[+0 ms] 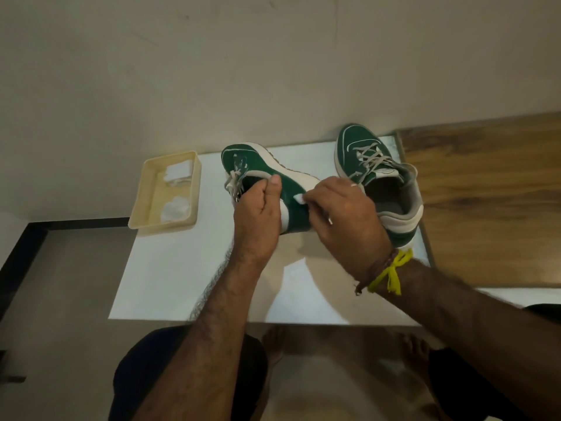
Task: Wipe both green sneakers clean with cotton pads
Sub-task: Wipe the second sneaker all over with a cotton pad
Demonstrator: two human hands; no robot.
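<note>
Head: hands (303, 208) gripping sneaker (291, 189), pad (299, 199) probably.

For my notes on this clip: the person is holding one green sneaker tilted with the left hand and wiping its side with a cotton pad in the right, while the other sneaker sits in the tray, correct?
Not quite: the other sneaker stands on the white table, right of both hands, not in the tray. The head view shows it; the rest holds.

Two green suede sneakers with white soles: one gripped (267, 177), one just beside the grip (379, 177). One cream plastic tray (142, 208). Two white cotton-pad heaps in it (179, 173) (176, 208). One pinched pad (299, 199).
</note>
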